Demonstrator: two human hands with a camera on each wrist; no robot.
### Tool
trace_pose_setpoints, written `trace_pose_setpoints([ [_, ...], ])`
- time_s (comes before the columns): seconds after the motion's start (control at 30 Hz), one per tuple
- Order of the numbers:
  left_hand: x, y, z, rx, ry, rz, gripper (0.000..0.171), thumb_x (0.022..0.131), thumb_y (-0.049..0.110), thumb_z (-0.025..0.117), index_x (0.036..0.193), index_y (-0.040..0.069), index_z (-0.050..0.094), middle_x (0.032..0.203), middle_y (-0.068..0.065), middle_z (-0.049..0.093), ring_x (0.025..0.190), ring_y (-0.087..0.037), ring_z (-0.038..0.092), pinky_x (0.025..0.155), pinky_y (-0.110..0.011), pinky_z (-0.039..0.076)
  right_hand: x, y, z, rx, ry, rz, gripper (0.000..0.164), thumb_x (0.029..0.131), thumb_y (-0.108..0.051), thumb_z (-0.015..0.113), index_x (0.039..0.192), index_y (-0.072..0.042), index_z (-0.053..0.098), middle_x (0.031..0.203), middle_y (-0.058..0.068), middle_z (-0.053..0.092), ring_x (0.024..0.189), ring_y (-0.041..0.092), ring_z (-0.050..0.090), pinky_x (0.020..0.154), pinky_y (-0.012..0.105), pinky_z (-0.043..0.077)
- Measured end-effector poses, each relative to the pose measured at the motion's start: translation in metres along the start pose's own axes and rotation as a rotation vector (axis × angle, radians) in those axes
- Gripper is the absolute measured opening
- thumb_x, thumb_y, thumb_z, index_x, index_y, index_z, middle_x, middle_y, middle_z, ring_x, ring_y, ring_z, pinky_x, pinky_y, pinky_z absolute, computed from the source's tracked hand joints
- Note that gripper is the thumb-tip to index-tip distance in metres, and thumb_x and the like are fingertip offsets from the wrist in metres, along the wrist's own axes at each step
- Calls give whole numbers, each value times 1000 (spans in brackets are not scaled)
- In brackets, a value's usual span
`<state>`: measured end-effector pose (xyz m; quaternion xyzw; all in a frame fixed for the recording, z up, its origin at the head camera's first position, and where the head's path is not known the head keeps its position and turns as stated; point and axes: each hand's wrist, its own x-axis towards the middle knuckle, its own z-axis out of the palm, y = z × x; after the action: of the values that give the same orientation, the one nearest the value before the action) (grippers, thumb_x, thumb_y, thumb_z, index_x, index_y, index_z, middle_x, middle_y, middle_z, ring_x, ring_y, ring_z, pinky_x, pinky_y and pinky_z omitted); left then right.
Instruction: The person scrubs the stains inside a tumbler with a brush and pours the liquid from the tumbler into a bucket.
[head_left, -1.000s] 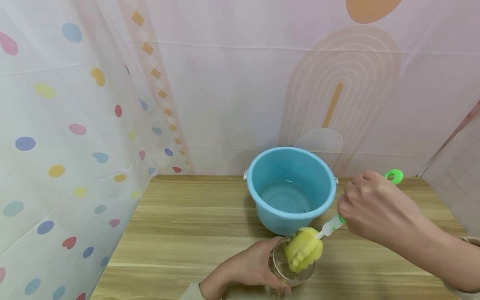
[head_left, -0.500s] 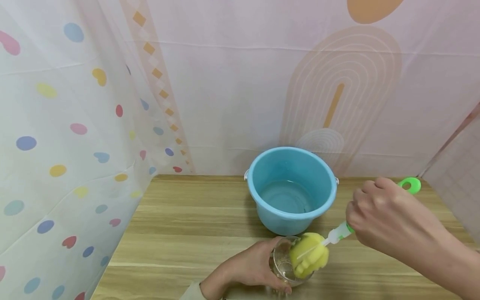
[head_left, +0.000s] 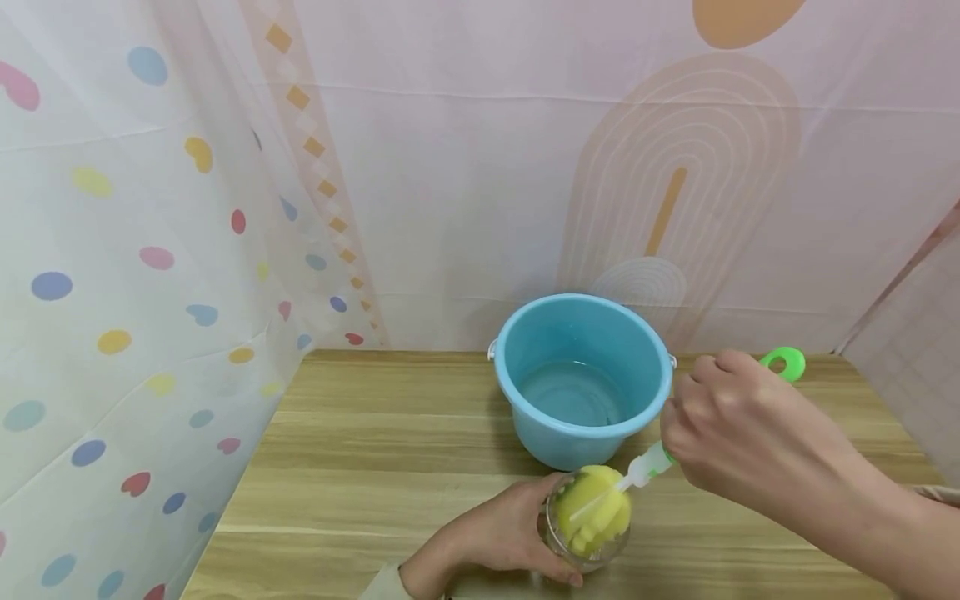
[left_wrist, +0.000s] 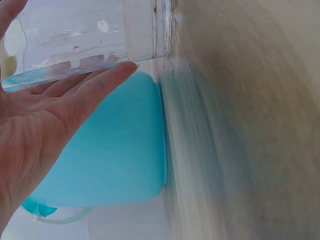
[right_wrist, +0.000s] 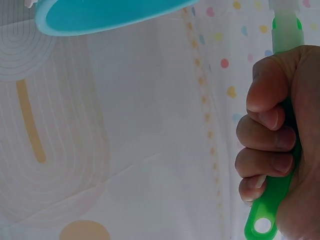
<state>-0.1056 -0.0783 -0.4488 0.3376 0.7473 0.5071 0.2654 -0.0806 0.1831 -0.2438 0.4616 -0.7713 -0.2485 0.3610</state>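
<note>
My left hand (head_left: 502, 529) grips a clear drinking glass (left_wrist: 90, 30) low at the front of the table, thumb on the near side and fingers round the far side. In the left wrist view the glass's thick base is close over the wood. My right hand (head_left: 738, 425) is fisted round the green handle (right_wrist: 280, 195) of a sponge brush, its looped end sticking out behind. The yellow sponge head (head_left: 592, 510) sits at the glass's mouth, tilted, hiding most of the opening. A white neck (head_left: 647, 467) joins the sponge to the handle.
Just behind the glass stands a light blue bucket (head_left: 558, 446) with shallow water (head_left: 573, 396) in it. The wood-grain table (head_left: 360, 467) backs onto a patterned curtain (head_left: 450, 183), and a dotted curtain (head_left: 150, 333) hangs on the left.
The sponge brush and right hand shifted right and slightly down, then back left, so the sponge now covers more of the glass's mouth. Left hand, glass and bucket stayed in place.
</note>
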Motion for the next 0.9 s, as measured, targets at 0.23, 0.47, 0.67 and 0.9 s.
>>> trace_pose_setpoints([
  [0.23, 1, -2, 1, -8, -11, 51, 82, 80, 21, 95, 148, 18, 48, 135, 11, 59, 126, -4, 55, 106, -25, 45, 5, 5, 11, -7, 9, 28, 31, 65, 15, 23, 60, -14, 11, 55, -1, 14, 51, 11, 16, 53, 24, 15],
  [0.47, 1, -3, 1, 34, -9, 98, 86, 80, 25, 95, 150, 23, 45, 139, 11, 59, 128, -5, 55, 109, -28, 45, -2, 10, 22, -27, -36, 54, 29, 65, 11, 18, 59, -17, 11, 54, -3, 12, 50, 10, 18, 52, 25, 16],
  [0.67, 1, -2, 1, 84, 17, 88, 86, 79, 29, 96, 149, 21, 47, 137, 11, 60, 125, -4, 55, 109, -28, 45, -14, 13, 29, -34, -43, 76, 27, 67, 9, 16, 56, -15, 11, 44, 2, 19, 40, 19, 27, 49, 25, 17],
  [0.9, 0, -2, 0, 75, 11, 66, 91, 80, 30, 95, 154, 21, 43, 143, 11, 56, 131, -4, 51, 112, -29, 42, -30, 13, 35, 36, -6, 91, 26, 68, 7, 17, 60, -17, 11, 52, -4, 13, 47, 11, 18, 50, 26, 15],
])
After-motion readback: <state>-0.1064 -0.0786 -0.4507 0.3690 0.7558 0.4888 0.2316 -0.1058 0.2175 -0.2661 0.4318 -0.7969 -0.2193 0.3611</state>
